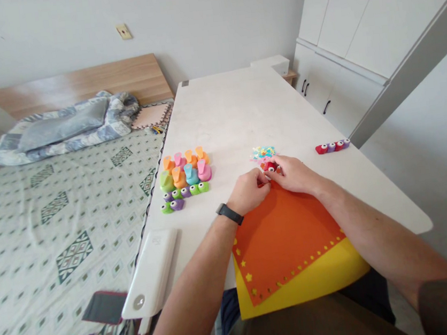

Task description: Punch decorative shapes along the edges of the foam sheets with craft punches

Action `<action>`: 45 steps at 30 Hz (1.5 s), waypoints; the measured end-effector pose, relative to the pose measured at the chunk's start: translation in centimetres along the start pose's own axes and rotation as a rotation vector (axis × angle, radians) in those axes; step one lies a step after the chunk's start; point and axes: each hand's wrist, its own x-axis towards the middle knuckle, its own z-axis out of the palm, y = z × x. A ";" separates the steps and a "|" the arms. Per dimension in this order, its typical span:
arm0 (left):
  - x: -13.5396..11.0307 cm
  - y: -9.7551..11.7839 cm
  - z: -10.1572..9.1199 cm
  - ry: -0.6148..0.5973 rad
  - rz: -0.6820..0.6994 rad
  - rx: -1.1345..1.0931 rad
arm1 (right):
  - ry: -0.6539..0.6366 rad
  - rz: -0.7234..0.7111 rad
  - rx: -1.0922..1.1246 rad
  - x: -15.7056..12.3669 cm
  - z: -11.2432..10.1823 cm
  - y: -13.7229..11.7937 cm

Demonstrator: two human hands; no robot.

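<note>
1. The white cabinet (332, 80) stands at the far right with its doors closed, so what it contains is hidden from me.
2. My right hand (291, 175) reaches in from the near right, forearm slanting far and left, thumb and fingers closed around a red punch (271, 166) at the far end of the orange sheet (290, 224).
3. My left hand (249, 190), a dark watch (230, 213) on its wrist, turns inward with fingers curled together beside the punch; I cannot tell exactly what they pinch.
4. The orange sheet lies over a yellow sheet (314, 289), its left and near edges lined with small holes.
5. Just beyond my hands, coloured paper bits (264, 152) lie heaped on the white surface (233, 107).
6. Lever punches (179, 179) stand at the left, with small green and purple punches (186, 192) just nearer; red and purple punches (331, 147) line up at the right.
</note>
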 end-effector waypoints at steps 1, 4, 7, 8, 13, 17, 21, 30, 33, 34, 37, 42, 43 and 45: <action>0.0 0.0 0.0 0.001 0.003 -0.007 | -0.002 -0.001 -0.002 0.0 0.0 0.0; 0.0 0.0 -0.1 0.005 0.007 -0.048 | -0.005 -0.007 -0.002 -0.1 0.0 0.0; -0.2 0.1 -0.3 -0.006 0.010 -0.103 | -0.006 -0.017 0.006 -0.1 -0.1 -0.1; -0.2 0.1 -0.3 -0.011 0.007 -0.114 | -0.008 -0.020 0.009 -0.1 -0.1 -0.1; -0.4 0.0 -0.7 -0.035 -0.038 -0.169 | -0.008 -0.011 0.008 -0.1 -0.2 -0.2; -0.3 0.0 -0.9 -0.043 -0.039 -0.174 | -0.005 -0.009 0.008 -0.1 -0.3 -0.3; -0.2 -0.3 -1.1 -0.047 -0.054 -0.182 | 0.000 -0.007 0.008 -0.2 -0.3 -0.3; -0.1 -0.8 -1.4 -0.089 -0.100 -0.187 | -0.006 -0.003 -0.016 -0.2 -0.3 -0.5; -0.2 -1.0 -1.4 -0.085 -0.111 -0.210 | -0.005 -0.007 -0.012 -0.2 -0.3 -0.5; -0.2 -1.0 -1.4 -0.086 -0.115 -0.213 | -0.004 -0.012 -0.008 -0.2 -0.3 -0.5; -0.2 -1.1 -1.3 -0.097 -0.126 -0.213 | -0.005 -0.024 0.002 -0.2 -0.3 -0.5; -0.2 -1.2 -1.4 -0.107 -0.131 -0.215 | -0.008 -0.016 0.016 -0.3 -0.4 -0.7; -0.2 -1.2 -1.5 -0.107 -0.130 -0.210 | -0.009 -0.016 0.018 -0.3 -0.5 -0.7; -0.2 -1.2 -1.5 -0.106 -0.123 -0.192 | -0.010 -0.019 0.021 -0.3 -0.5 -0.8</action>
